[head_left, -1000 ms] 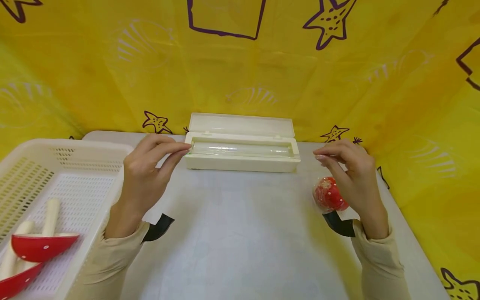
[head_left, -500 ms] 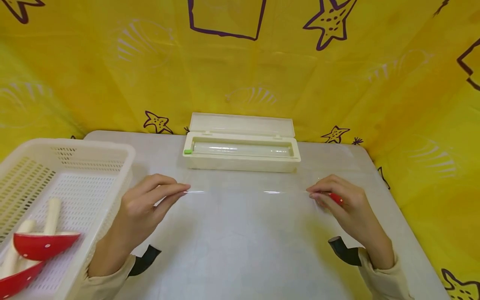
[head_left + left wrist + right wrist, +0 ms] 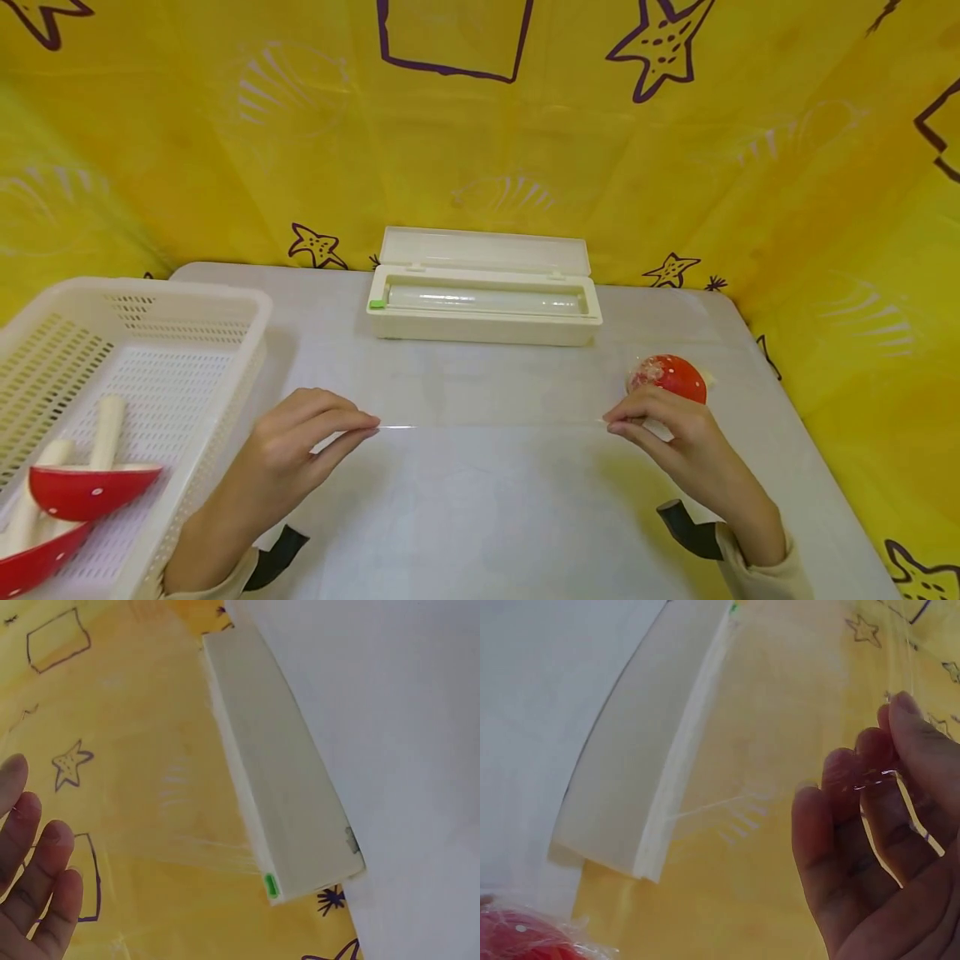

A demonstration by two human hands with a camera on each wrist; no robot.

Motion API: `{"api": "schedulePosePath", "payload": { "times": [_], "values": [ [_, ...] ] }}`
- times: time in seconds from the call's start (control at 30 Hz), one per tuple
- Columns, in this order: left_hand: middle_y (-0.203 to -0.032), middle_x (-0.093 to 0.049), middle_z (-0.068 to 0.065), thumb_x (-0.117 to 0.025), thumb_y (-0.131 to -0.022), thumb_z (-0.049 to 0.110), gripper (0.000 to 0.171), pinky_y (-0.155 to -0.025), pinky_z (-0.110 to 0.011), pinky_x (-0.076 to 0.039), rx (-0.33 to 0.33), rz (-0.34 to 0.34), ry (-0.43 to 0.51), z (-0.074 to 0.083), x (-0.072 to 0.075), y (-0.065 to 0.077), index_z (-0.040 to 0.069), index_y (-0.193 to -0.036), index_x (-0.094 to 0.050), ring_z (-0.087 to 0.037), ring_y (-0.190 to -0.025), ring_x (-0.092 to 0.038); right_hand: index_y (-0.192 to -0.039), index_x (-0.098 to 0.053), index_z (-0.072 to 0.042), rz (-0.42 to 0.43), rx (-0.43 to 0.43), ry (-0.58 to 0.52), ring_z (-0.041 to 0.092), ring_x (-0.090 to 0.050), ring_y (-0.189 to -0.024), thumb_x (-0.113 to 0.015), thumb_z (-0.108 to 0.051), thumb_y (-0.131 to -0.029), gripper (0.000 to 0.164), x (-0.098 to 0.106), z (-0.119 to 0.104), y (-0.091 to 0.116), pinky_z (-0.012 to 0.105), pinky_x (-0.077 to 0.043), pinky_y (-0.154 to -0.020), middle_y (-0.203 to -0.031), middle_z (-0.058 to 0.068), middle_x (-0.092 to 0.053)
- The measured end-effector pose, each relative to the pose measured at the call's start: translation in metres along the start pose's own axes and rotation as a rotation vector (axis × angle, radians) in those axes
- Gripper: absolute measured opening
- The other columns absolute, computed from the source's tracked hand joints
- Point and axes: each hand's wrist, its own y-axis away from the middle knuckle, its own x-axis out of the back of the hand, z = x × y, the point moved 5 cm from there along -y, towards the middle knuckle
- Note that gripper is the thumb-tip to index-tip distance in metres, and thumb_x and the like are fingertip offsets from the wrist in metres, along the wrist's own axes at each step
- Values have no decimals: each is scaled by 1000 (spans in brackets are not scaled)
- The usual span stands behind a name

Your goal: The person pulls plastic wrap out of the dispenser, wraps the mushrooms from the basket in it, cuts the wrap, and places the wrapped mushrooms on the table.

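My left hand [image 3: 300, 450] and my right hand [image 3: 678, 442] each pinch a corner of a clear sheet of plastic wrap [image 3: 397, 427] between thumb and fingers. The sheet is stretched above the table; its front edge glints beside the left fingertips. Behind it stands a cream plastic wrap dispenser [image 3: 483, 327] with its lid raised, a roll [image 3: 480, 298] inside and a green slider [image 3: 377, 304] at its left end. In the right wrist view, film [image 3: 870, 780] crosses the right fingers. A red, white-dotted mushroom-shaped thing [image 3: 678, 375] in clear film lies just behind the right hand.
On the left stands a white perforated basket [image 3: 172, 287] holding red-and-white mushroom-shaped things [image 3: 93, 492] with pale stems. The white table [image 3: 480, 517] ends at a yellow patterned curtain [image 3: 502, 133] at the back and right.
Both hands have come from beside the dispenser toward the person, drawing the wrap with them. The green slider now shows at the left end; the red thing is again less covered.
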Motion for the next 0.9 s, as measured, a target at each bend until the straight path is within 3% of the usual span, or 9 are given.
{"api": "schedulePosePath", "payload": {
  "times": [0.17,0.3,0.47,0.67,0.77,0.8,0.9],
  "values": [
    [-80,-68,7,-57,-100,36,33,-74,-14,-49,39,-64,8,-1,-6,10,14,-82,-74,-8,-74,-61,-100,-70,-21,-48,-32,-12,1,-61,-81,-79,7,-74,40,-8,6,6,11,-53,-75,-91,-11,-69],
    [-84,-64,8,-56,-101,36,31,-72,-11,-48,71,-126,33,-3,-10,17,16,-83,-73,-4,-75,-59,-100,-71,-19,-78,-37,-53,3,-63,-80,-79,3,-76,34,-15,9,8,11,-53,-75,-89,-6,-70],
    [-83,-60,12,-52,-101,40,33,-65,-10,-44,136,-235,17,-6,-14,24,20,-85,-72,0,-71,-54,-96,-70,-22,-132,-117,-54,3,-64,-79,-80,-6,-79,25,-21,14,8,16,-55,-73,-88,-10,-68],
    [-78,-64,15,-51,-101,41,32,-64,-12,-44,133,-269,6,-9,-18,29,22,-85,-71,0,-68,-57,-91,-70,-24,-209,-208,-51,1,-63,-77,-81,-9,-80,22,-31,25,9,19,-56,-71,-85,-14,-67],
    [-77,-64,17,-72,-92,27,8,-64,-13,-43,159,-334,1,-12,-21,33,23,-85,-70,0,-69,-58,-89,-70,-23,-270,-249,-61,0,-63,-76,-80,-9,-80,19,-39,31,10,20,-57,-71,-84,-14,-69],
    [-77,-64,18,-77,-87,21,8,-64,-14,-44,177,-368,-2,-13,-23,35,23,-84,-70,0,-69,-57,-89,-70,-22,-287,-253,-60,0,-63,-75,-80,-9,-81,18,-41,33,11,21,-57,-72,-84,-14,-70],
    [-75,-63,18,-84,-71,5,26,-62,-17,-44,229,-471,-8,-17,-29,41,23,-83,-69,-1,-68,-56,-89,-71,-19,-328,-266,-61,-1,-63,-76,-79,-12,-82,14,-48,38,14,21,-57,-72,-84,-13,-70]
  ]
}}
